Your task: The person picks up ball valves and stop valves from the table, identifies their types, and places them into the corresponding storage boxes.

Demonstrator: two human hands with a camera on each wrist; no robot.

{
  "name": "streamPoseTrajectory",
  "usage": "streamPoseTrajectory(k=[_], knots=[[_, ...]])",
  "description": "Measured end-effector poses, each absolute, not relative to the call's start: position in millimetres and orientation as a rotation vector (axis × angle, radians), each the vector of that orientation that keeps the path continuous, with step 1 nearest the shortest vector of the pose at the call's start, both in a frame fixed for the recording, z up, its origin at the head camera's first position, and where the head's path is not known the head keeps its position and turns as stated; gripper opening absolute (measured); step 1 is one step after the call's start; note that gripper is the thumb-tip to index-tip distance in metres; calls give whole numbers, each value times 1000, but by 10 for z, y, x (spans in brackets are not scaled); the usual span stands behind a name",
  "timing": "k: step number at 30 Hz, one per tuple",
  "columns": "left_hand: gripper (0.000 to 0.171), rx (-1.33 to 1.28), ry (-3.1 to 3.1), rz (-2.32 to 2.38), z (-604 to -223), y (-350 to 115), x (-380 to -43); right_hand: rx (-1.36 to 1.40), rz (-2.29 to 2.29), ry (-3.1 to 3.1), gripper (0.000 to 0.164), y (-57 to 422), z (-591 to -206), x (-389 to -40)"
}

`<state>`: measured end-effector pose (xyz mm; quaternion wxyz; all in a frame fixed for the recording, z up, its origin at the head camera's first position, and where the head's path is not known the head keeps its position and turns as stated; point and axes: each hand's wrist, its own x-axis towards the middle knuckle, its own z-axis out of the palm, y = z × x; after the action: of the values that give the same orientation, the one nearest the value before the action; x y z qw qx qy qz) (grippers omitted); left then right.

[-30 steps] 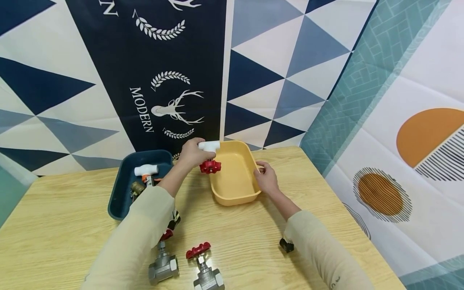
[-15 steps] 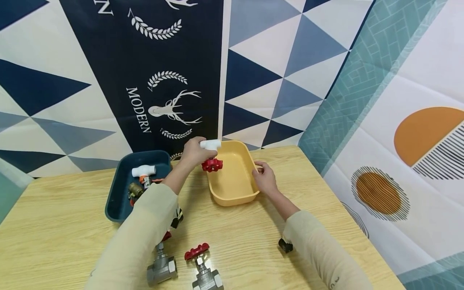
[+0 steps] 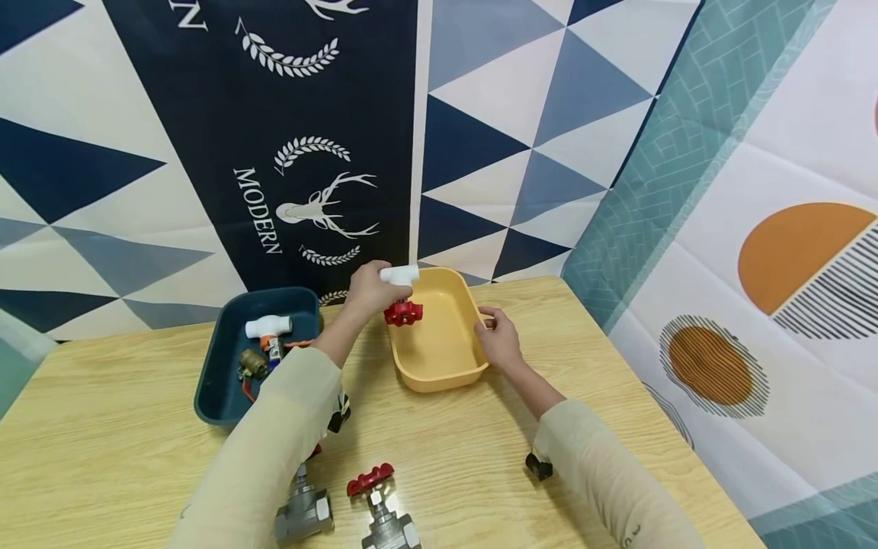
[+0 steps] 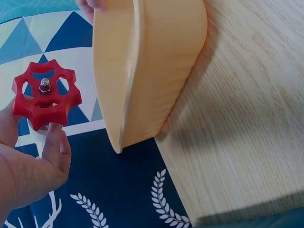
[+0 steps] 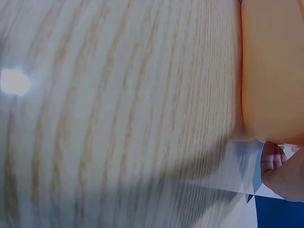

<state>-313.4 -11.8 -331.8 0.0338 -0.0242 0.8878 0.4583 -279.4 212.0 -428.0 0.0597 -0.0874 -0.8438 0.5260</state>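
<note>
1. Biggest first: the table seems to leave little room behind the yellow tub — a hard shove could run it into the patterned wall.
2. My right hand is clamped on the tub's right rim; leaning on it might tip the tub.
3. My left hand pinches the white valve, raised by the tub's left rim. Brought down carelessly, its red handwheel could snag that rim; a weak pinch might drop it outside.
4. Across views, only the head camera gives me the blue tub with its load, and the metal valves nearer me.
5. The right wrist camera shows the yellow tub's outer side and curled fingers, but no valve.
6. From the head, the handwheel overlaps the tub; the left wrist shows a gap between them — and the wheel's centre nut clearly.
</note>
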Motion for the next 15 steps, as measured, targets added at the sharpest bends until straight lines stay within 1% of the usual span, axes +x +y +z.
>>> streamPoseTrajectory(k=[15], knots=[[66,-112,2677,1445,-3409,-64,-3187,-283,1588,-2570,38,2114,-4264,-2773]])
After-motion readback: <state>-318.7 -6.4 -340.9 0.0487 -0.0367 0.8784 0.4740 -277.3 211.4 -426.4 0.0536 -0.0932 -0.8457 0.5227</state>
